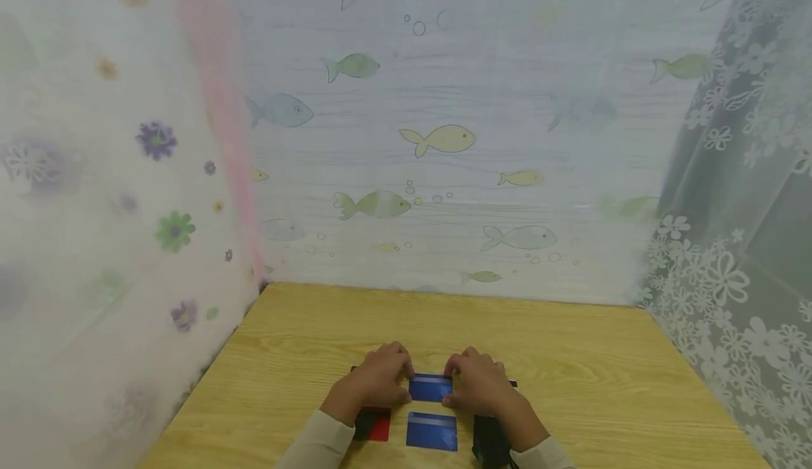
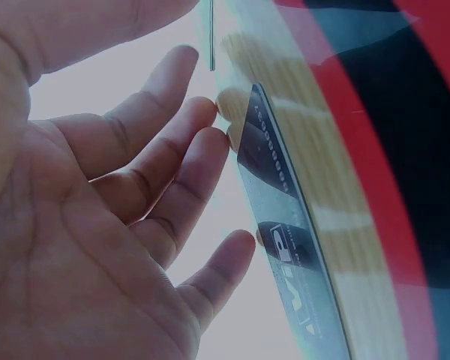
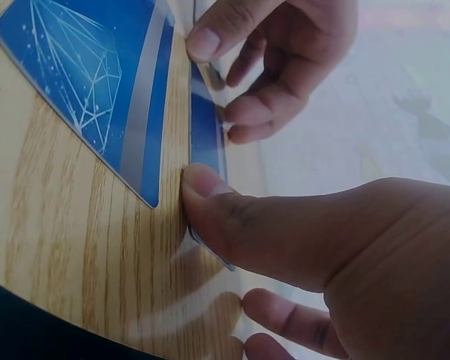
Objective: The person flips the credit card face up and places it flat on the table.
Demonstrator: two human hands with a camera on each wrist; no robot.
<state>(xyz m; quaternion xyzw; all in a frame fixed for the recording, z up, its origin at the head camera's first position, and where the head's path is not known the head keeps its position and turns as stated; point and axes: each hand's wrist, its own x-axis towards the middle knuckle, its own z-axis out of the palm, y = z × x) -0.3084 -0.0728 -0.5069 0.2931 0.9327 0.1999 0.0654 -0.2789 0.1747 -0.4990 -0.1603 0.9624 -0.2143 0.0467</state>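
In the head view, my left hand [image 1: 379,377] and right hand [image 1: 480,384] face each other across a blue card [image 1: 431,388] with a pale stripe. Each hand grips one short side, thumb at the near corner and fingertips at the far one. The right wrist view has both thumbs on this card [image 3: 204,131], seen almost edge-on at the wood surface. Nearer my body lies a second blue card [image 1: 431,431], its line pattern visible in the right wrist view. Below my left palm is a dark card with VIP lettering [image 2: 289,225]; the other left fingers hang beside it.
A red and black card [image 1: 380,424] lies partly under my left wrist. A black object [image 1: 490,441] sits below my right wrist, and a dark corner [image 1: 514,384] shows behind the right hand. Fish-print and flowered curtains border the wooden table [image 1: 571,356].
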